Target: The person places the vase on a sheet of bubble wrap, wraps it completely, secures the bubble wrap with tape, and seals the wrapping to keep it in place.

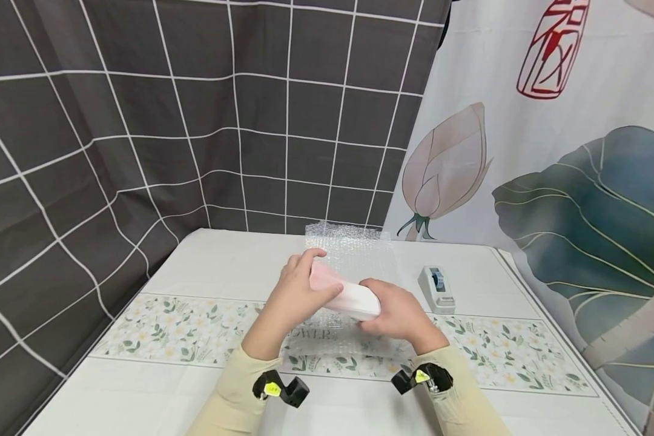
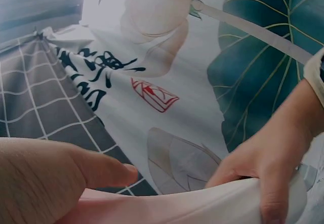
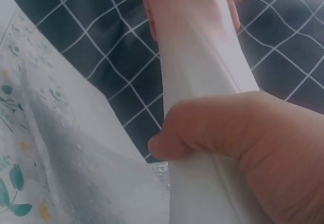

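Above the middle of the table, both hands hold a long, smooth pink-and-white object, shaped like a vase; its exact kind is unclear. My left hand grips the pink end, thumb along the near side. Around the white end curls my right hand. In the right wrist view, the right thumb crosses the object's pale side, and the left fingers show at the far pink end. A sheet of clear bubble wrap lies flat beneath the object, apart from it.
A white tape dispenser with a blue core stands on the table right of the bubble wrap. A floral printed band crosses the white tabletop. Behind hang a dark grid curtain and a white curtain with lotus prints.
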`<state>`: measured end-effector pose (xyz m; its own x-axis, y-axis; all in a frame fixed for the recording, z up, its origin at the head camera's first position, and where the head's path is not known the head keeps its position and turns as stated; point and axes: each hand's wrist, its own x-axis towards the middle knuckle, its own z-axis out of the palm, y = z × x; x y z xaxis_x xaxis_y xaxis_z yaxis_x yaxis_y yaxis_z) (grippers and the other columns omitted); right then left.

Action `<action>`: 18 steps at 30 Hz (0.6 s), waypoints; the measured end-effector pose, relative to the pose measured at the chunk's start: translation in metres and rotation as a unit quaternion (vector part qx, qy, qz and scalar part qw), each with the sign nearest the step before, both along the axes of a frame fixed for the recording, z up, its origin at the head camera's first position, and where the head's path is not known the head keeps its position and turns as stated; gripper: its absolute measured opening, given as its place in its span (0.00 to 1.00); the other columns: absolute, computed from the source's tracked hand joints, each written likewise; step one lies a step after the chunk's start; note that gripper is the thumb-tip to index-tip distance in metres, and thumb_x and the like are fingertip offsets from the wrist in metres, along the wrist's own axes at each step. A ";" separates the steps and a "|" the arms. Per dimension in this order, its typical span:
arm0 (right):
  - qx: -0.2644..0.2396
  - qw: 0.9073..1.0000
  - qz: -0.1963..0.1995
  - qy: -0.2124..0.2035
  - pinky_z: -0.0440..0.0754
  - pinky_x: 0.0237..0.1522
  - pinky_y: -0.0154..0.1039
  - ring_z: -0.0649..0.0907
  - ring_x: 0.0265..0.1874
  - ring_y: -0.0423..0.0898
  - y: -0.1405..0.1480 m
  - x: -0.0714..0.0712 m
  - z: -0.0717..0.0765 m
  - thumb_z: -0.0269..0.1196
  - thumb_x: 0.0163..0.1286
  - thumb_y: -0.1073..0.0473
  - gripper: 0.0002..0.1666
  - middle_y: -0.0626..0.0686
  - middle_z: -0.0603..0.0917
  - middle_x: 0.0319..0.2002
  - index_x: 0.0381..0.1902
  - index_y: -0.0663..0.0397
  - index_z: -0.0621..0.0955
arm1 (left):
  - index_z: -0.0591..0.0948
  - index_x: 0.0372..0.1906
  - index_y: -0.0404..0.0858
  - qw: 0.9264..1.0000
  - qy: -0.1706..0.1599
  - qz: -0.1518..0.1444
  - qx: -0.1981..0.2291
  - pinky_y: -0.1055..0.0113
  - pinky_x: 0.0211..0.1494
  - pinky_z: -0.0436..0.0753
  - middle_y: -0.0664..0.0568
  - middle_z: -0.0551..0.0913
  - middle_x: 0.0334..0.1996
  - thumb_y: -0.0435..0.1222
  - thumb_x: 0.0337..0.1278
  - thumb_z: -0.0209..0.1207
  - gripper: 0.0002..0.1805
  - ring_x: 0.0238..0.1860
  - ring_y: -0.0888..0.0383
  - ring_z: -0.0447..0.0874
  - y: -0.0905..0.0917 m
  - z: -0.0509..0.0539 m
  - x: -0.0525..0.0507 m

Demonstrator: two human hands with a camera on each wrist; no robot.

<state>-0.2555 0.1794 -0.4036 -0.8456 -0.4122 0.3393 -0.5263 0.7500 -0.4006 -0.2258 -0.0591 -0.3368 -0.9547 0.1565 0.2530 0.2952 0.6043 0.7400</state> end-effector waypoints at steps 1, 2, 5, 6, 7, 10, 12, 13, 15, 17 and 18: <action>0.003 1.000 -0.004 0.006 0.76 0.31 0.40 0.78 0.31 0.39 0.001 0.000 0.000 0.76 0.36 0.47 0.37 0.36 0.82 0.37 0.51 0.35 0.81 | 0.69 0.71 0.50 1.000 0.006 0.005 -0.013 0.44 0.58 0.77 0.41 0.71 0.62 0.49 0.53 0.71 0.40 0.61 0.45 0.70 0.002 -0.001 0.000; 0.009 1.000 -0.008 0.013 0.76 0.31 0.40 0.78 0.31 0.39 0.002 0.000 0.001 0.76 0.36 0.47 0.37 0.36 0.83 0.37 0.51 0.34 0.81 | 0.69 0.71 0.49 0.999 0.018 0.007 -0.029 0.44 0.59 0.77 0.41 0.70 0.63 0.48 0.51 0.74 0.42 0.62 0.44 0.69 0.003 -0.003 -0.001; 0.028 0.999 -0.018 0.033 0.76 0.30 0.41 0.78 0.32 0.41 0.005 0.000 0.002 0.75 0.35 0.47 0.38 0.38 0.84 0.40 0.52 0.36 0.81 | 0.71 0.70 0.50 0.993 0.067 0.003 -0.096 0.44 0.63 0.74 0.40 0.68 0.64 0.47 0.44 0.78 0.45 0.62 0.42 0.70 0.006 -0.007 -0.002; 0.036 0.998 -0.020 0.038 0.76 0.30 0.41 0.79 0.33 0.41 0.006 0.000 0.002 0.75 0.35 0.47 0.39 0.39 0.84 0.41 0.52 0.37 0.81 | 0.71 0.70 0.50 0.989 0.087 0.001 -0.122 0.44 0.64 0.73 0.40 0.68 0.64 0.47 0.42 0.79 0.45 0.62 0.42 0.70 0.007 -0.009 -0.003; 0.044 0.998 -0.023 0.044 0.76 0.30 0.41 0.79 0.33 0.41 0.007 0.000 0.002 0.75 0.35 0.47 0.39 0.40 0.85 0.42 0.53 0.39 0.81 | 0.72 0.69 0.51 0.983 0.108 -0.001 -0.147 0.44 0.64 0.72 0.40 0.68 0.64 0.48 0.41 0.80 0.46 0.61 0.41 0.71 0.007 -0.010 -0.004; 0.065 0.996 -0.027 0.059 0.78 0.32 0.42 0.80 0.35 0.43 0.009 0.000 0.003 0.74 0.35 0.47 0.41 0.44 0.86 0.44 0.55 0.42 0.81 | 0.75 0.67 0.52 0.964 0.159 -0.002 -0.215 0.44 0.65 0.71 0.38 0.68 0.65 0.51 0.36 0.81 0.46 0.62 0.40 0.71 0.008 -0.013 -0.005; 0.073 0.995 -0.030 0.065 0.78 0.32 0.43 0.81 0.35 0.44 0.010 0.000 0.004 0.74 0.35 0.48 0.42 0.45 0.86 0.44 0.55 0.43 0.81 | 0.77 0.64 0.52 0.950 0.187 0.003 -0.248 0.44 0.65 0.71 0.38 0.69 0.65 0.53 0.33 0.81 0.45 0.64 0.40 0.70 0.009 -0.015 -0.005; 0.078 0.994 -0.031 0.068 0.78 0.32 0.43 0.81 0.35 0.44 0.011 0.000 0.005 0.74 0.35 0.48 0.42 0.45 0.86 0.43 0.55 0.43 0.81 | 0.78 0.63 0.51 0.945 0.199 0.004 -0.260 0.45 0.64 0.71 0.38 0.69 0.64 0.53 0.31 0.81 0.45 0.64 0.40 0.69 0.010 -0.016 -0.006; 0.088 0.993 -0.036 0.073 0.78 0.31 0.43 0.80 0.33 0.44 0.012 0.000 0.005 0.74 0.34 0.48 0.42 0.45 0.86 0.41 0.55 0.43 0.81 | 0.79 0.61 0.50 0.936 0.217 0.002 -0.277 0.47 0.64 0.73 0.39 0.70 0.63 0.53 0.29 0.82 0.44 0.64 0.41 0.70 0.011 -0.018 -0.006; 0.097 0.991 -0.039 0.079 0.77 0.30 0.43 0.80 0.33 0.44 0.013 0.000 0.006 0.74 0.34 0.47 0.41 0.46 0.86 0.40 0.54 0.43 0.81 | 0.81 0.60 0.49 0.930 0.224 -0.004 -0.291 0.49 0.64 0.74 0.40 0.72 0.62 0.52 0.30 0.82 0.43 0.63 0.43 0.71 0.013 -0.021 -0.007; 0.102 0.991 -0.040 0.082 0.77 0.30 0.44 0.80 0.32 0.45 0.013 0.000 0.006 0.74 0.33 0.47 0.41 0.46 0.86 0.40 0.54 0.43 0.82 | 0.82 0.59 0.49 0.927 0.226 -0.007 -0.298 0.50 0.64 0.74 0.41 0.73 0.61 0.52 0.30 0.82 0.41 0.63 0.43 0.71 0.014 -0.022 -0.007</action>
